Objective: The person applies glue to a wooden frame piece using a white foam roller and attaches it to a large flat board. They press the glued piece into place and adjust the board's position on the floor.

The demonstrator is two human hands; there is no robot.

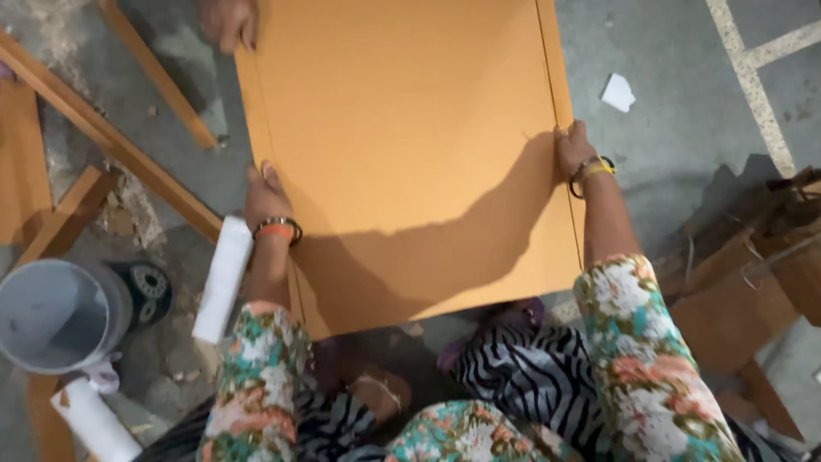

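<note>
A large flat orange board (410, 128) lies on the grey floor in front of me. My left hand (265, 195) grips its left edge, an orange band and a dark bangle at the wrist. My right hand (575, 150) holds the right edge, where a narrow orange strip runs along the board's side. Another person's hand (229, 21) touches the board's far left corner at the top of the view. My floral sleeves and striped clothing fill the bottom of the view.
Orange wooden strips (128, 150) lie crossed on the floor at left. A grey bucket (56, 312) stands at lower left beside a dark tape roll (147, 287) and two white rolls (224, 274). Brown cardboard (753, 282) sits at right; a white scrap (617, 91) lies on the floor.
</note>
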